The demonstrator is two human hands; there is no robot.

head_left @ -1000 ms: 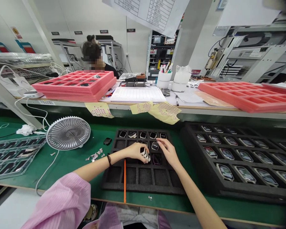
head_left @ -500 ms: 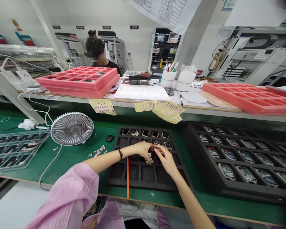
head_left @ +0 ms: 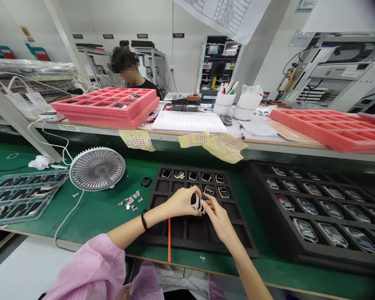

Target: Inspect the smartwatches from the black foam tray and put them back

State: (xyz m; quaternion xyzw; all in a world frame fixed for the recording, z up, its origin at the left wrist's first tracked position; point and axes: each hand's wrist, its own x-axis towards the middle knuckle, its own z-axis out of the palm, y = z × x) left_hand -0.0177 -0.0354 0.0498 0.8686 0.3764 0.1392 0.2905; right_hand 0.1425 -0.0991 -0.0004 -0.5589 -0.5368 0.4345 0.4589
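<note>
A smartwatch case [head_left: 197,201] with a pale rim is tilted on edge in my left hand [head_left: 183,201], gripped between thumb and fingers. From the other side, the fingers of my right hand [head_left: 217,214] pinch at its right edge; whatever lies between those fingertips is too small to make out. Both hands are above a black foam tray [head_left: 178,227]. Several watches sit in its back compartments, among them a watch [head_left: 224,192] just beyond my right hand. An orange strip [head_left: 169,241] lies over the tray's front edge, below my left wrist.
On the right stands a taller black foam tray [head_left: 292,253] of watches. A white fan [head_left: 98,168], small silvery scraps [head_left: 131,201] and a clear tray [head_left: 46,204] of dark parts are on the left. Pink foam trays [head_left: 134,116] rest on the shelf. A person [head_left: 125,66] sits behind it.
The watch case has turned in my left hand, so more of its pale rim shows. My right fingers have shifted slightly along its edge. The view has moved a little.
</note>
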